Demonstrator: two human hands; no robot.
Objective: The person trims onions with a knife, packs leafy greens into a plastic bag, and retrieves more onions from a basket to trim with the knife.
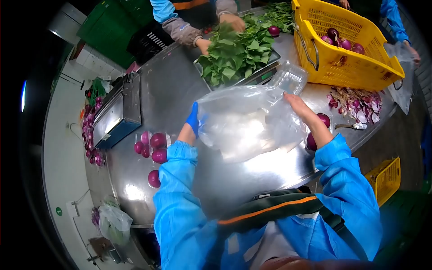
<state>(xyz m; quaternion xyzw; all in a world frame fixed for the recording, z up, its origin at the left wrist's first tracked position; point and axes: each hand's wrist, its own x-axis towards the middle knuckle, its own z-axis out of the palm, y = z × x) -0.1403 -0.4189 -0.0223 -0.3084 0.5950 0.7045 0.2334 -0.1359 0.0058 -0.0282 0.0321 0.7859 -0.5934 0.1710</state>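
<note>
A large clear plastic bag (247,128) is stretched between my hands above the steel table (202,175). My left hand (193,120), in a blue glove, is closed on the bag's left edge; part of its fingers is behind the film. On the right, my bare right hand (299,107) grips the bag's upper right corner. Under my right forearm, red onions (311,141) sit in clear packaging. To the left of my left arm lie more red onions (158,140), some in a clear tray and one separate. A stack of clear plastic trays (290,77) stands just beyond the bag.
Across the table a co-worker's hands (232,21) handle leafy greens (234,51) on a tray. A yellow crate (351,67) with red onions stands at the back right, near onion peelings (355,104) and a knife (351,126). A metal machine (118,112) stands left.
</note>
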